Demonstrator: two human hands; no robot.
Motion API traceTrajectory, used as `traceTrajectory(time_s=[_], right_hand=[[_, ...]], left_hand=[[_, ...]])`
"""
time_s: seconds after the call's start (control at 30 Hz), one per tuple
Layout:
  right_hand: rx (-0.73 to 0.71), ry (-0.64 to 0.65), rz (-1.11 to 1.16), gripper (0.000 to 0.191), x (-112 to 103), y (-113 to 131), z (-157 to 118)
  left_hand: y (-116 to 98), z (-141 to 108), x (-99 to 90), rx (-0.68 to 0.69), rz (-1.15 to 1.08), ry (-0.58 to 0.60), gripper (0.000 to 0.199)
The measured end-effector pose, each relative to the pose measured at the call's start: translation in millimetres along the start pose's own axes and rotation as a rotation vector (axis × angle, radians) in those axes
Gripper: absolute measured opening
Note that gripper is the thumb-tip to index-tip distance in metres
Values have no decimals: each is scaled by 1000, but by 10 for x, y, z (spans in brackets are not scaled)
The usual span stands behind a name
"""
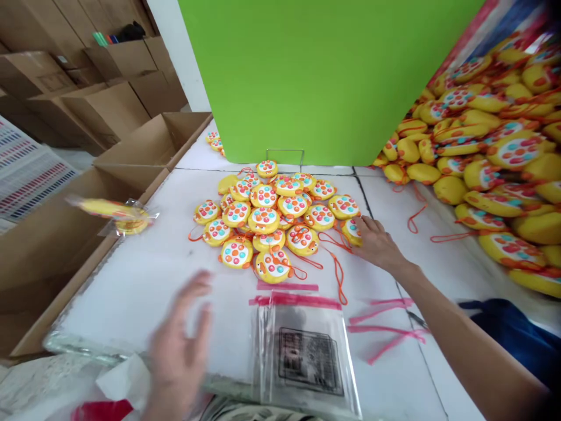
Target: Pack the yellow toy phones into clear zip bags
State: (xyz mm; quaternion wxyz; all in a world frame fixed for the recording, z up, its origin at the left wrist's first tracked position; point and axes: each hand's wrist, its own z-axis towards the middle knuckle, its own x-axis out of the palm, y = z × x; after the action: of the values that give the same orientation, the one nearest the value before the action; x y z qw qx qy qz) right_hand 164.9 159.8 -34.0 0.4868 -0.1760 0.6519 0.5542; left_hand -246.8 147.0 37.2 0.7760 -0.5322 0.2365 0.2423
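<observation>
A heap of flat, round yellow toys (263, 218), with white tops, coloured dots and orange cord loops, lies on the white table. At the heap's right edge my right hand (377, 244) has its fingers closed over the rim of one yellow toy (352, 231). My left hand (182, 345) is over the near left of the table, blurred, thumb and fingers apart with nothing between them. Close to it lies a stack of clear plastic bags (307, 351) with pink top strips and black print. A blurred yellow toy in clear wrapping (103, 207) is at the box edge.
An open cardboard box (65, 257) stands along the table's left side. A green board (324, 82) rises behind the heap. Many more yellow toys (517, 152) are piled at right. Pink strips (385, 328) lie near my right forearm. Cardboard boxes (105, 111) stand at back left.
</observation>
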Motion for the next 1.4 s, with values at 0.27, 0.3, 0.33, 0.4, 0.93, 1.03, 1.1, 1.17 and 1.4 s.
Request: traceTrajectory(time_s=[0.27, 0.3, 0.33, 0.4, 0.93, 1.03, 1.1, 1.17, 1.4], right_hand=[[281, -120, 467, 43, -287, -34, -300], [316, -131, 549, 41, -303, -11, -382], [347, -141, 622, 39, -304, 25, -466], [397, -156, 739, 36, -277, 127, -621], [-310, -131, 248, 33, -82, 909, -1649], [-333, -129, 278, 27, -26, 888, -1767], [-326, -103, 262, 24, -14, 874, -1827], [-300, -54, 239, 23, -7, 866, -1879], [-292, 59, 340, 29, 112, 869, -2016]], left_hand=[[-266, -599, 1301, 469, 119, 620, 28], [-256, -624, 1350, 478, 157, 634, 29], [-240, -642, 1389, 494, 189, 631, 31], [-201, -663, 1445, 531, 234, 609, 34], [-145, -701, 1424, 389, 98, 573, 34], [-69, -712, 1398, 270, -53, 534, 46], [-25, -703, 1375, 198, -135, 534, 50], [-2, -678, 1339, 167, -182, 565, 54], [-154, -544, 977, 291, -297, 612, 57]])
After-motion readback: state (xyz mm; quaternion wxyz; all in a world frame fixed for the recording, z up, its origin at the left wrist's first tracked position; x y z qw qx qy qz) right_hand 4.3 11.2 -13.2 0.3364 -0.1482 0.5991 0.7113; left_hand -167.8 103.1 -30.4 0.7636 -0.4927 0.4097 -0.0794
